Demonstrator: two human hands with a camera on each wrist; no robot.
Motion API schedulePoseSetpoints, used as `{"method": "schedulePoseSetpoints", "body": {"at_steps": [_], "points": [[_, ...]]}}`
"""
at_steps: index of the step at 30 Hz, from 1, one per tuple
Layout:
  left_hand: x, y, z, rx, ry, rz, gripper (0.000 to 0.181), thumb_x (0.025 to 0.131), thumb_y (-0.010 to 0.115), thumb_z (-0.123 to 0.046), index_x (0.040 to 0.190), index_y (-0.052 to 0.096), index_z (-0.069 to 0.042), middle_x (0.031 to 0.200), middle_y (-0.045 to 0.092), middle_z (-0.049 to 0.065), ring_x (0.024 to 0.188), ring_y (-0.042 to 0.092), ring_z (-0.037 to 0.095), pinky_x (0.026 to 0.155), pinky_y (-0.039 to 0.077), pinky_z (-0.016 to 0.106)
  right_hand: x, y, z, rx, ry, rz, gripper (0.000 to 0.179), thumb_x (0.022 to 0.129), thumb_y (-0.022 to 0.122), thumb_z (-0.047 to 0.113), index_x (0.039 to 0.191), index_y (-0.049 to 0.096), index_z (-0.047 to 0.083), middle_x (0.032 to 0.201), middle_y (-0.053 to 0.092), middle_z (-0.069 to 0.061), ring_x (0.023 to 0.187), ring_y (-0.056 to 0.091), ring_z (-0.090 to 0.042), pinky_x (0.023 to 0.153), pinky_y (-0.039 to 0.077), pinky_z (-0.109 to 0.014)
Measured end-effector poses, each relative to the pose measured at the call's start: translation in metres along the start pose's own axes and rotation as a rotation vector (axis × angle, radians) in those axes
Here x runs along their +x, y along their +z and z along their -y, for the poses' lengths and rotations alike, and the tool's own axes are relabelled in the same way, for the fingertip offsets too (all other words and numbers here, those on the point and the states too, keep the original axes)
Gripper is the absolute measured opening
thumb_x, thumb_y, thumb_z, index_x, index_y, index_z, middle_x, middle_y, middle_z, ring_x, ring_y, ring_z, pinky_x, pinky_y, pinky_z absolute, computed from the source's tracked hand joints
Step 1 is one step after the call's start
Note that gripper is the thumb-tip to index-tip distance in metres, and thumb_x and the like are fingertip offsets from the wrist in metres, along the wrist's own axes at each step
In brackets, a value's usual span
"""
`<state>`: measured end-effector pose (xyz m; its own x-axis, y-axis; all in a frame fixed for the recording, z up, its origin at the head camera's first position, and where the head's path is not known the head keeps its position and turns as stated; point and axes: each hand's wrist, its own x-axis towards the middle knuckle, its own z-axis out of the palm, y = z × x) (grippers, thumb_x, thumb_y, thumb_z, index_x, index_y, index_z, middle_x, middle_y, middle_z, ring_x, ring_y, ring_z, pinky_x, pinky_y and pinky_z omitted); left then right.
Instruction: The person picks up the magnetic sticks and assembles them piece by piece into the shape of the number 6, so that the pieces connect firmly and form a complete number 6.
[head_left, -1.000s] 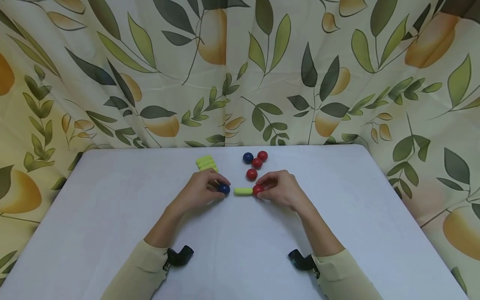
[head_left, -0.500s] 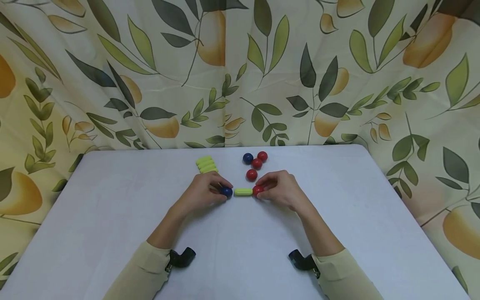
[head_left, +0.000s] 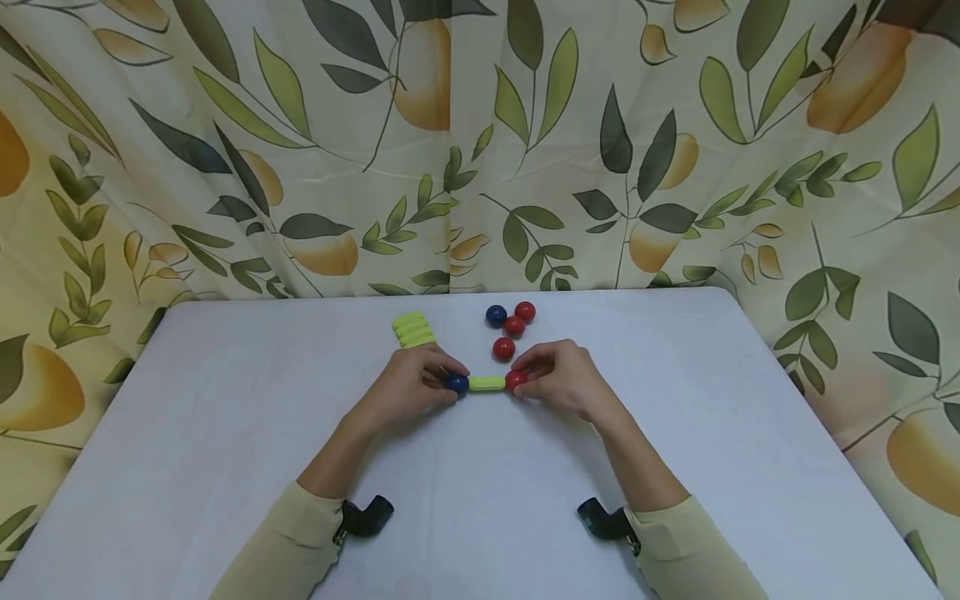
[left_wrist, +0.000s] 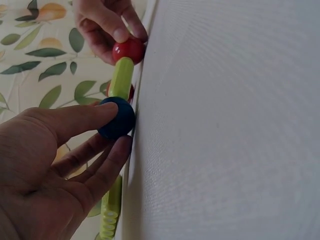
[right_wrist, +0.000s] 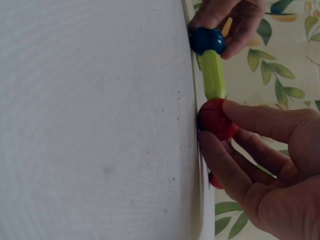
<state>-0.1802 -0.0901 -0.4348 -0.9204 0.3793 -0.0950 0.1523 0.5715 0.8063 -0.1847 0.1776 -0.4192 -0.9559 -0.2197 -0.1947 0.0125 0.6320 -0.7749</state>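
Observation:
My left hand (head_left: 412, 381) pinches a blue ball (left_wrist: 118, 119) between thumb and fingers. Opposite it, my right hand (head_left: 562, 379) holds a red ball (right_wrist: 216, 120) in the same kind of pinch. Between the two balls lies a yellow-green ribbed rod (head_left: 487, 383), one end touching the blue ball and the other touching the red one. All three form a straight line low over the white table (head_left: 480, 500). Whether the ends are fully joined cannot be told from here.
Several yellow-green rods (head_left: 414, 328) lie side by side behind my left hand. Beyond the held row sit a loose blue ball (head_left: 496, 316) and three red balls (head_left: 503, 348). A leaf-patterned curtain (head_left: 480, 150) hangs behind the table's far edge.
My left hand has moved right with the blue ball, closing the gap until it meets the rod's left end. My right hand and the red ball have stayed in place.

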Motion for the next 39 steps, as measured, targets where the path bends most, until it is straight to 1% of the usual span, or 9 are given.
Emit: {"method": "schedulePoseSetpoints", "body": {"at_steps": [10, 18, 28, 39], "points": [[-0.0004, -0.0001, 0.0004, -0.001, 0.003, -0.004, 0.033, 0.087, 0.084, -0.006, 0.115, 0.08, -0.023, 0.109, 0.066, -0.004, 0.103, 0.068, 0.017, 0.093, 0.06, 0.034, -0.0011, -0.0003, 0.0013, 0.004, 0.013, 0.002, 0.029, 0.083, 0.087, 0.012, 0.111, 0.079, 0.01, 0.097, 0.077, -0.007, 0.089, 0.068, -0.022, 0.078, 0.059, -0.029], [0.0005, -0.0002, 0.002, -0.011, -0.009, 0.002, 0.033, 0.087, 0.084, -0.007, 0.116, 0.08, -0.023, 0.11, 0.066, -0.004, 0.104, 0.068, 0.017, 0.092, 0.06, 0.033, -0.0004, -0.0004, 0.0017, -0.001, 0.005, 0.002, 0.03, 0.083, 0.088, 0.013, 0.112, 0.079, 0.009, 0.098, 0.076, -0.008, 0.088, 0.067, -0.022, 0.077, 0.059, -0.029], [0.0023, -0.0006, 0.0044, -0.013, 0.003, 0.007, 0.034, 0.087, 0.084, -0.007, 0.118, 0.079, -0.021, 0.112, 0.067, -0.003, 0.105, 0.069, 0.018, 0.093, 0.06, 0.034, 0.0001, -0.001, 0.0015, 0.002, 0.006, 0.003, 0.03, 0.083, 0.087, 0.012, 0.112, 0.079, 0.01, 0.098, 0.077, -0.008, 0.088, 0.067, -0.023, 0.077, 0.059, -0.029], [0.0022, -0.0014, 0.0059, -0.024, 0.018, 0.014, 0.034, 0.087, 0.084, -0.007, 0.117, 0.079, -0.022, 0.113, 0.068, -0.003, 0.105, 0.069, 0.018, 0.092, 0.061, 0.032, -0.0008, -0.0011, 0.0021, 0.003, 0.005, 0.003, 0.031, 0.083, 0.088, 0.012, 0.112, 0.078, 0.009, 0.099, 0.076, -0.009, 0.089, 0.067, -0.023, 0.078, 0.059, -0.03]]}}
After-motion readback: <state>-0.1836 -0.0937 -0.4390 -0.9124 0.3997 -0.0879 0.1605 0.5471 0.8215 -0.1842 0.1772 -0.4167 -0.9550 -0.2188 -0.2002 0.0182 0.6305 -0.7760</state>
